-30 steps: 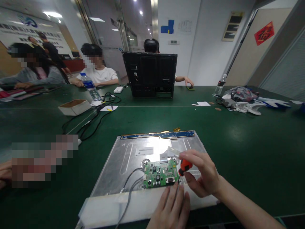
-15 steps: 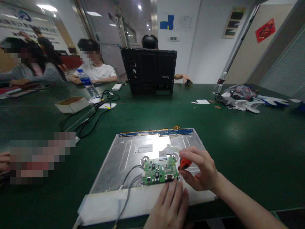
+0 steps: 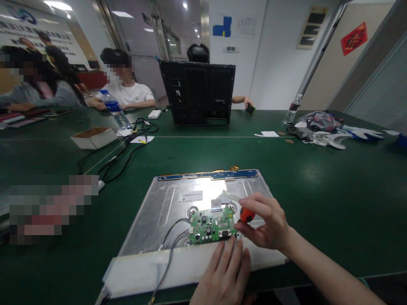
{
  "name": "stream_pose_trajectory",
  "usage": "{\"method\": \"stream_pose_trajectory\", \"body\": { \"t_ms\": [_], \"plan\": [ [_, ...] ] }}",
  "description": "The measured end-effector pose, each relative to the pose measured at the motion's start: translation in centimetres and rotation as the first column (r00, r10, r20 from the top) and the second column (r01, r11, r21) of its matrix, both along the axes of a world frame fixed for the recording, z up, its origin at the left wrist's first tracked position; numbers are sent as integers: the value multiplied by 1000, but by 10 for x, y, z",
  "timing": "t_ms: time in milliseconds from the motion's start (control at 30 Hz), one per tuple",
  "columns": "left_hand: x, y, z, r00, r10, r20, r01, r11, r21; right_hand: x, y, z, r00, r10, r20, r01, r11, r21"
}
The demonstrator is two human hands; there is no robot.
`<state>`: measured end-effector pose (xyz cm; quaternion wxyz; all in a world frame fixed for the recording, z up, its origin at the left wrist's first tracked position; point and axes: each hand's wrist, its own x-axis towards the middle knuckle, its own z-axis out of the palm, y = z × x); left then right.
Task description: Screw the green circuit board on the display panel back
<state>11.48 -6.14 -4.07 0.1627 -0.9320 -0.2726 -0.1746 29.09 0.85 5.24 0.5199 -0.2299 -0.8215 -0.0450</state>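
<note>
A metal-backed display panel (image 3: 149, 222) lies on the table with a green circuit board (image 3: 213, 225) on its back. My right hand (image 3: 269, 220) pinches the red-orange and black handle of a screwdriver (image 3: 247, 214) between thumb and fingers. It is over the board's right edge; the tool's tip is hidden. My left hand (image 3: 222, 271) rests with fingers extended on the white strip (image 3: 143, 273) along the panel's near side, fingertips at the board's lower edge. Grey cables (image 3: 171, 254) run from the board's left side toward me.
Across the table stands a black monitor housing (image 3: 200, 93), with a person's hand (image 3: 246, 101) holding a small dark object beside it. Black cables (image 3: 122, 163), an open box (image 3: 94, 138) and a water bottle (image 3: 116, 111) are at left. Gloves (image 3: 330, 139) and another bottle (image 3: 292, 110) lie right.
The screwdriver handle has turned slightly in my right fingers. My left hand stays in place. Across the table, the other person's small object has changed its tilt. The view has shifted a little.
</note>
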Motion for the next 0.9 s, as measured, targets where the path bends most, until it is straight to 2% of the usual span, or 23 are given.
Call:
{"method": "stream_pose_trajectory", "body": {
  "t_ms": [200,633,900],
  "plan": [
    [1,2,4,1000,-5,3,5,999,36,1,-1,3,999,51,-8,-51,997,-50],
    [-1,2,-2,1000,-15,-3,15,1000,24,0,1,-5,999,-34,2,34,999,13],
    [-1,3,1,1000,-21,-10,22,999,41,2,-2,4,999,51,12,-51,997,-59]
  ]
}}
